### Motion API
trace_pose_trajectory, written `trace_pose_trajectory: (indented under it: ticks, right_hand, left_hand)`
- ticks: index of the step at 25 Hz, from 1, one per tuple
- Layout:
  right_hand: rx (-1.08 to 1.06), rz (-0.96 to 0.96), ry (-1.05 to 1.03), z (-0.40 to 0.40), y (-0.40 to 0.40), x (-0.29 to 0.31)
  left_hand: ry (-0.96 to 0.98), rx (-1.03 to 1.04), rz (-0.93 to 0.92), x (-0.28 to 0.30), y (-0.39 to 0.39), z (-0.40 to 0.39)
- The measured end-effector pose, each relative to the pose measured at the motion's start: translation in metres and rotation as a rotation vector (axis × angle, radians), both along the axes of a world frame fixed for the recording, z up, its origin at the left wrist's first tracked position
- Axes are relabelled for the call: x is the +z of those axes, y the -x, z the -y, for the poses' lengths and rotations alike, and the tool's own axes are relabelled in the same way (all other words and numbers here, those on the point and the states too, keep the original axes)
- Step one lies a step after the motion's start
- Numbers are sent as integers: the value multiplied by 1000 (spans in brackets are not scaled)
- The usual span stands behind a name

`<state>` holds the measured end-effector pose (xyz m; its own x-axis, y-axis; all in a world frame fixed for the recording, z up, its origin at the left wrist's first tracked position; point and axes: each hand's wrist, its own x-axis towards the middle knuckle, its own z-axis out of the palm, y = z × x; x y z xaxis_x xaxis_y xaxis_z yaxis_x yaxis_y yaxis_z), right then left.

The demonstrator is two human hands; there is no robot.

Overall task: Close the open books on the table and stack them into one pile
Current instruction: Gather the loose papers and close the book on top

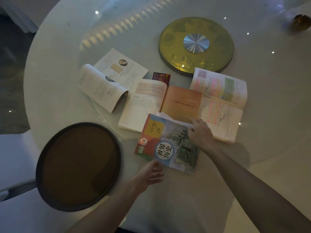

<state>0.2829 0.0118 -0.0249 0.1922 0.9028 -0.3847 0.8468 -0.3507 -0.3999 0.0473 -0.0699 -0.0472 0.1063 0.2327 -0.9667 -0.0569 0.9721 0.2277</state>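
A closed textbook with a colourful cover [166,143] lies nearest me on the white round table [252,115]. My right hand [200,133] rests flat on its right edge, fingers on the cover's upper corner. My left hand [151,172] hovers open at the book's lower left corner, just touching or beside it. Behind it lies an open book with an orange page [159,101]. To the right an open book with pink highlighted text [222,105] overlaps it. At the left, an open book with curled pages [107,81] lies spread.
A dark round tray [79,165] sits at the near left, hanging over the table edge. A brass-coloured turntable disc [196,44] stands at the centre back. A small red card [161,76] peeks out behind the orange-page book. A brown object [301,22] is at the far right.
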Motion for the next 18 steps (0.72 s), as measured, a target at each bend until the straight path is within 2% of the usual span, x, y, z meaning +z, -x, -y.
trace_pose_trajectory:
  ticks: [3,6,9,12,15,18]
  right_hand:
    - [178,46,80,-20,11,-7]
    - [222,109,97,-19,11,-13]
    - [211,67,97,-8,13,-13]
    - [90,-77,145,2,18,-16]
    - [-69,-330,234,10,22,-19]
    - [-210,-548,236,23,18,-23]
  left_hand:
    - [-64,119,-13,-5,-10,4]
    - [-114,169,-76,-9,-16,7]
    - [-147,198,-163,-14,-18,10]
    - [-184,251,-233,-16,-18,15]
    - [-266,323,-267,-6,-18,14]
    - [-357,360,-252,2,-16,7]
